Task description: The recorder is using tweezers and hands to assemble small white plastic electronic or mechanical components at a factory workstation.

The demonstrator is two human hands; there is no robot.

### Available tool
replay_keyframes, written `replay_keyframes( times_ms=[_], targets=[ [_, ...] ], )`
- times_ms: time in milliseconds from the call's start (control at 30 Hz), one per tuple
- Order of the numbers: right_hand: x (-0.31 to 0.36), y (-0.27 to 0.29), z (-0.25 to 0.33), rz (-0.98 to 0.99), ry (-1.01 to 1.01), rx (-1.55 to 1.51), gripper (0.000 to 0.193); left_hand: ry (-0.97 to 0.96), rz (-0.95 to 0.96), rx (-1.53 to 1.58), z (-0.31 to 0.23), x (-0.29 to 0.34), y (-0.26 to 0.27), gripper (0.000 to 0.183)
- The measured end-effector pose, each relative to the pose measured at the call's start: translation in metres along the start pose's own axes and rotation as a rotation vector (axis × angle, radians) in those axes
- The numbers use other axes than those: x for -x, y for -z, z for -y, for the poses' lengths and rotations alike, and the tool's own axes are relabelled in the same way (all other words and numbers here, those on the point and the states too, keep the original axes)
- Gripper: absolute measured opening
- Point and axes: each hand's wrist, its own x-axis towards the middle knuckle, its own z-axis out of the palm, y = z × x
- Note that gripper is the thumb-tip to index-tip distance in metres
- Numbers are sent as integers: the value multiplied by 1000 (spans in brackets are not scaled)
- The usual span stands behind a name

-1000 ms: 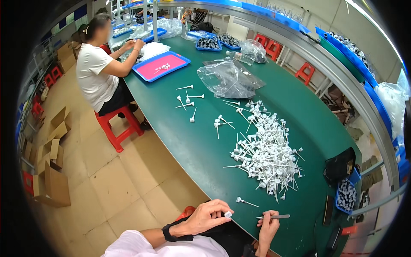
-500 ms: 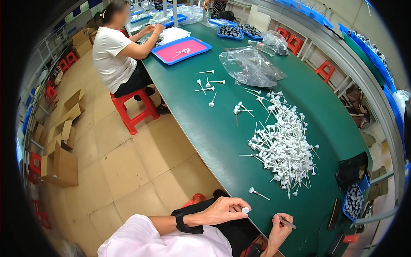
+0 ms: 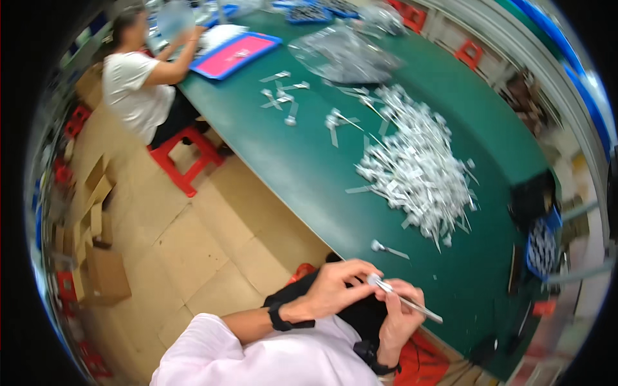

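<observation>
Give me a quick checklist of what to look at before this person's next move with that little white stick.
1. Left hand pinches the capped end of the thin white stick: ok.
2. Right hand supports the stick from below: ok.
3. Stick clear of the green table edge: ok.
4. Cap fully seated on the stick: cannot tell, too small.
5. Pile of white sticks close ahead on the table: ok.
6. Single loose stick lies apart from the pile: ok.

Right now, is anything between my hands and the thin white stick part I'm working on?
Nothing visible. Both hands already meet on the white stick part: the left hand pinches its capped end and the right hand supports the shaft, at the edge of the green table.
</observation>
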Motion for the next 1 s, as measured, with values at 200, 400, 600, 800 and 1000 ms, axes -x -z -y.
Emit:
replay_keyframes(
  times_ms=[200, 400, 600, 800, 1000],
  targets=[
    [3, 11, -6, 28, -26, -26, 11, 63, -20, 44, 3, 1, -7, 25],
    [5, 17, -9, -24, 41, 36, 13, 110, 17, 87, 7, 0, -12, 35],
    [5, 13, -8, -55, 32, -62, 11, 150, 22, 109, 5, 4, -12, 33],
    [7, 11, -10, -62, 7, -96, 12, 135, 15, 157, 4, 4, -13, 28],
    [7, 10, -9, -55, 24, -76, 12, 108, -37, 194, 4, 4, -17, 24]
  ],
)
